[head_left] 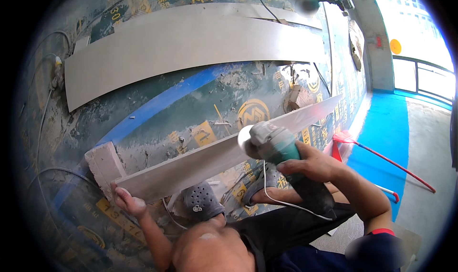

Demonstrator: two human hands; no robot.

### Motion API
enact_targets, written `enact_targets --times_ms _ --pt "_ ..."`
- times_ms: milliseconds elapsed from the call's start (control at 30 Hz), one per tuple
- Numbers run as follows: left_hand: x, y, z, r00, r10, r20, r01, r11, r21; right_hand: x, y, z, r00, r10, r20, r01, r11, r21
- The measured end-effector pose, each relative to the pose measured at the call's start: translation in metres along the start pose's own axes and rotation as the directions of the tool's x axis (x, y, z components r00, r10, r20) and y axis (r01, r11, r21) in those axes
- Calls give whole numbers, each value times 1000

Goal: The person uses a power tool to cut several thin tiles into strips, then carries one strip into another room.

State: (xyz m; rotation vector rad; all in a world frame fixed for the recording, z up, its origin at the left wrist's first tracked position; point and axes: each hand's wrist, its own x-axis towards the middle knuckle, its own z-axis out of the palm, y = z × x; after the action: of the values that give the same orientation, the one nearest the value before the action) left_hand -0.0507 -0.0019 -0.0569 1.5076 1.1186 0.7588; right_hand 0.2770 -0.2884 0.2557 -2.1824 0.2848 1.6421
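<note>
- Well, from where I stand the long pale strip [191, 169] lies slantwise across the scene, running from the near left to the far right, its left end by a pale block [104, 163] and another rough block [300, 97] just beyond its right part
- The left hand [130, 203] is bent round the strip's near-left corner, holding it
- The right hand [312, 162] is wrapped around the body of a green and grey grinder [279, 143], whose disc sits at the strip's far long edge; whether they touch I can't tell
- To my eye the strip is stiff, fairly heavy and brittle, likely slippery when dusty; I'd take it by both ends, fingers well clear of the disc
- The grinder looks solid and weighty, best gripped round its body, away from the trailing white cord [296, 208]
</note>
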Motion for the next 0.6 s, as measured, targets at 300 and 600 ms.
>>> enact_targets --times_ms 300,600 --pt "2 19 7 998 6 66 -5 1000 -10 7 9 -9 999 12 -31 -12 1000 1" --pt "6 7 -1 999 -32 8 33 999 -17 14 6 9 988 -148 37 152 973 -173"
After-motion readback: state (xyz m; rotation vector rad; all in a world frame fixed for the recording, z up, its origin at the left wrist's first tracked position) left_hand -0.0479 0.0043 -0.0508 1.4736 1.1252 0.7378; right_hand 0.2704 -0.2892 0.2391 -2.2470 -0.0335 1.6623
